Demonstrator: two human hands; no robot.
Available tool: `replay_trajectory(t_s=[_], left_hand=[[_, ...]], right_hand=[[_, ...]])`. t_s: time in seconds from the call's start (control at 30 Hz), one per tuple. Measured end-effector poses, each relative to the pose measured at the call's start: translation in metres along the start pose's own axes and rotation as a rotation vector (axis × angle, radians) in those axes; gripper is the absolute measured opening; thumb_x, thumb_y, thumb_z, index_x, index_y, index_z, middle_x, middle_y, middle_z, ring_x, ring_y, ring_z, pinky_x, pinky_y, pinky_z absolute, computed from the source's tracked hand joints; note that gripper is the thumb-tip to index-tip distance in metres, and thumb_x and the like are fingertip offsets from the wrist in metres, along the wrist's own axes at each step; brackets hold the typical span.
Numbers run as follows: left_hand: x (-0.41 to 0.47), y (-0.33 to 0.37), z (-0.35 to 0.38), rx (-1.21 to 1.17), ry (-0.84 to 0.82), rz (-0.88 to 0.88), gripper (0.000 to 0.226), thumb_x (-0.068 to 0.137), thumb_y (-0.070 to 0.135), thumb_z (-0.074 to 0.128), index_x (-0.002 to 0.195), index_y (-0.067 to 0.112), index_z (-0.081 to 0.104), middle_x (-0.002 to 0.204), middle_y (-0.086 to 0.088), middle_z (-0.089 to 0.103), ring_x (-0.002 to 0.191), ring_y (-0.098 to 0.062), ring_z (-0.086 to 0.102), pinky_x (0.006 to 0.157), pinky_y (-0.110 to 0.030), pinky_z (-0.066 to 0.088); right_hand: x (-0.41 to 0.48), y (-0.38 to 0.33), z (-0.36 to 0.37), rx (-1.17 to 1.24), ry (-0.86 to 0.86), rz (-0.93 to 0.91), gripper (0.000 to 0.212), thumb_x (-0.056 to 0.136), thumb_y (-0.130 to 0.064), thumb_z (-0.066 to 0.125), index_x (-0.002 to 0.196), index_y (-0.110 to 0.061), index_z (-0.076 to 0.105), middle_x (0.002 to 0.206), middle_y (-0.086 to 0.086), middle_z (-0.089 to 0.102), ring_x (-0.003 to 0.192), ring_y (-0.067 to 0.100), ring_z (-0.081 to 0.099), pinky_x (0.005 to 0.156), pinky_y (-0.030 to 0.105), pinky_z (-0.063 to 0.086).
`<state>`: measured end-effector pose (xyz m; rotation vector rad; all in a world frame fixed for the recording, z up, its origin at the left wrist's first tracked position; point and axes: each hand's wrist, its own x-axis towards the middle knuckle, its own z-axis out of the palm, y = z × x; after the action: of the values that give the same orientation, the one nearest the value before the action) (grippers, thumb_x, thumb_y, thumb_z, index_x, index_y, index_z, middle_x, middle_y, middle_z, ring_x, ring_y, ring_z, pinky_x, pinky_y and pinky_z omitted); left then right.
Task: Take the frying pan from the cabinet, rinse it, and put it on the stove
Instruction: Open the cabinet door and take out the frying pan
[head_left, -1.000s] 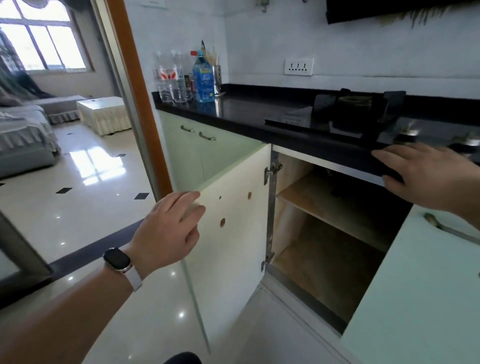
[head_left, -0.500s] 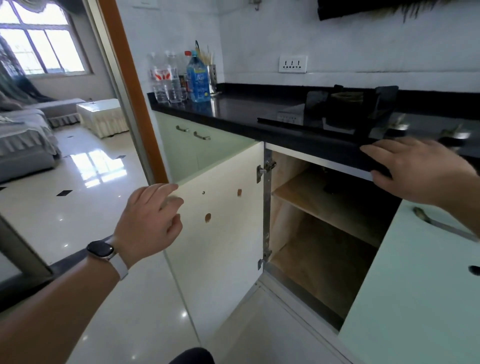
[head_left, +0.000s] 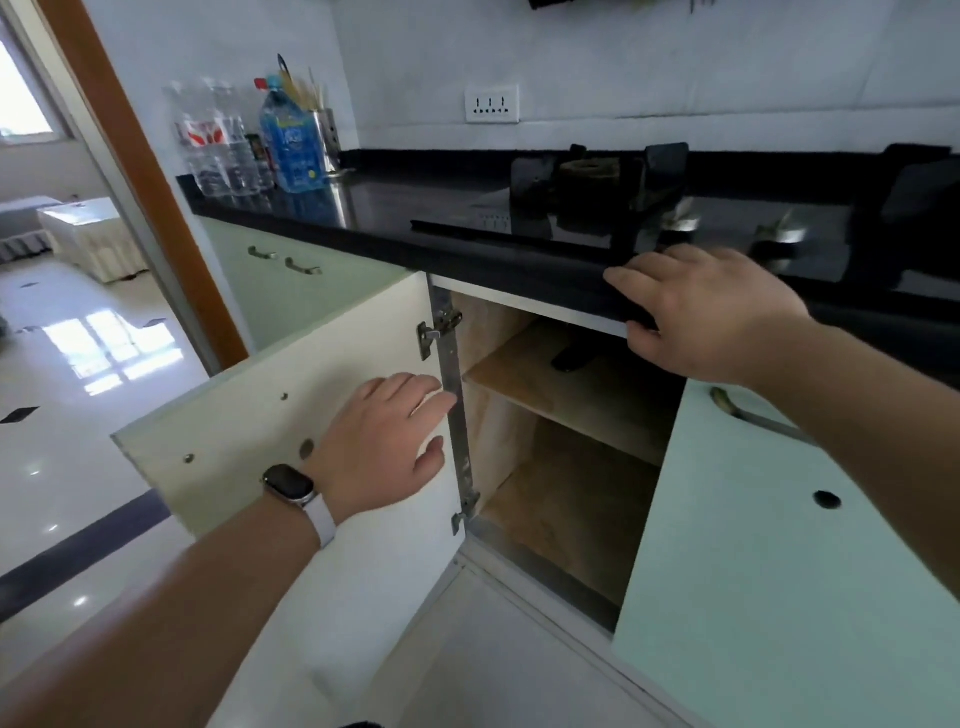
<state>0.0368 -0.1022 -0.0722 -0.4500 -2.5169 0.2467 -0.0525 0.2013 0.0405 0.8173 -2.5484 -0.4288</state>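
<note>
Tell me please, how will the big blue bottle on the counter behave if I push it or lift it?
The blue bottle looks nearly full, so probably heavy for its size. Being tall, it may tip if pushed near the cap rather than slide. The glossy black counter seems smooth, so a low push would likely slide it.

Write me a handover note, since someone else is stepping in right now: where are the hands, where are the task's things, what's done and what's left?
Left hand: open, empty, in front of the open left cabinet door, near its hinge side.
Right hand: flat on the black counter edge, holding nothing.
Cabinet: both doors open. A dark handle-like shape lies on the upper shelf, likely the frying pan; the rest is hidden in shadow.
Stove: on the counter, nothing on the burner.
Done: cabinet opened.
Left: take out the pan, rinse it, put it on the stove. No sink in view.
</note>
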Motion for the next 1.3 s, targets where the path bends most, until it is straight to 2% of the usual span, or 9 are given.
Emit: replay_trajectory(t_s=[0.1,0.4,0.53,0.63,0.73,0.83,1.03,1.17,1.3], left_hand=[[0.029,0.017,0.02,-0.074,-0.077,0.005,0.037,0.08,0.029,0.059,0.113,0.012,0.065,0.114,-0.007,0.066,0.101,-0.027,0.06,0.079,-0.038,0.048],[0.097,0.037,0.066,-0.286,-0.164,-0.131,0.058,0.094,0.051,0.048,0.142,0.019,0.043,0.141,-0.003,0.053,0.124,-0.024,0.053,0.095,-0.039,0.048],[0.125,0.038,0.08,-0.377,-0.238,-0.193,0.072,0.09,0.062,0.047,0.148,0.024,0.03,0.146,-0.002,0.049,0.121,-0.025,0.057,0.09,-0.039,0.051],[0.148,0.038,0.091,-0.535,-0.278,-0.281,0.071,0.083,0.071,0.043,0.138,0.026,0.042,0.129,0.0,0.061,0.108,-0.024,0.062,0.084,-0.04,0.054],[0.172,0.039,0.101,-0.854,-0.395,-0.381,0.043,0.085,0.058,0.052,0.108,0.024,0.062,0.096,0.0,0.069,0.086,-0.021,0.065,0.068,-0.032,0.049],[0.193,0.045,0.111,-1.1,-0.539,-0.443,0.027,0.089,0.046,0.057,0.099,0.022,0.064,0.095,-0.007,0.071,0.085,-0.024,0.069,0.065,-0.03,0.052],[0.219,0.059,0.125,-1.253,-0.644,-0.582,0.014,0.095,0.027,0.054,0.085,0.017,0.058,0.077,-0.005,0.057,0.061,-0.016,0.056,0.047,-0.022,0.047],[0.223,0.062,0.132,-1.257,-0.698,-0.573,0.014,0.093,0.021,0.055,0.08,0.017,0.057,0.07,-0.001,0.054,0.055,-0.012,0.05,0.034,-0.013,0.039],[0.209,0.06,0.143,-1.167,-0.659,-0.491,0.013,0.09,0.024,0.057,0.081,0.015,0.06,0.073,-0.007,0.058,0.057,-0.018,0.051,0.048,-0.024,0.039]], right_hand=[[0.003,0.001,0.0,0.028,-0.012,-0.003,0.06,0.098,-0.046,0.038,0.153,-0.024,0.029,0.149,0.003,0.046,0.13,0.029,0.045,0.105,0.043,0.037],[0.003,0.004,0.012,0.029,0.022,-0.004,0.061,0.098,-0.048,0.037,0.154,-0.025,0.028,0.15,0.002,0.045,0.132,0.029,0.045,0.106,0.046,0.038],[-0.001,-0.004,0.018,0.017,0.173,-0.032,0.052,0.095,-0.039,0.046,0.142,-0.018,0.05,0.137,0.008,0.058,0.123,0.032,0.053,0.099,0.049,0.044],[-0.016,-0.031,0.039,0.187,0.377,-0.096,0.034,0.091,-0.023,0.055,0.12,-0.009,0.068,0.119,0.012,0.067,0.11,0.032,0.061,0.091,0.045,0.049],[-0.031,-0.067,0.073,0.275,0.278,-0.14,0.029,0.093,-0.02,0.054,0.113,-0.008,0.071,0.114,0.011,0.068,0.106,0.029,0.062,0.089,0.041,0.053],[-0.032,-0.084,0.103,0.327,0.12,0.031,0.033,0.092,-0.028,0.054,0.119,-0.015,0.067,0.121,0.006,0.064,0.109,0.026,0.061,0.085,0.037,0.057],[-0.009,-0.097,0.132,0.583,-0.048,0.496,0.051,0.097,-0.037,0.054,0.144,-0.024,0.044,0.143,-0.005,0.044,0.125,0.018,0.049,0.102,0.029,0.046],[0.014,-0.096,0.146,0.776,-0.058,0.74,0.054,0.096,-0.033,0.056,0.146,-0.021,0.042,0.145,0.001,0.044,0.125,0.021,0.05,0.099,0.028,0.041],[0.033,-0.089,0.156,0.97,0.007,0.927,0.049,0.097,-0.031,0.052,0.144,-0.018,0.044,0.138,0.004,0.052,0.123,0.024,0.052,0.095,0.03,0.042]])
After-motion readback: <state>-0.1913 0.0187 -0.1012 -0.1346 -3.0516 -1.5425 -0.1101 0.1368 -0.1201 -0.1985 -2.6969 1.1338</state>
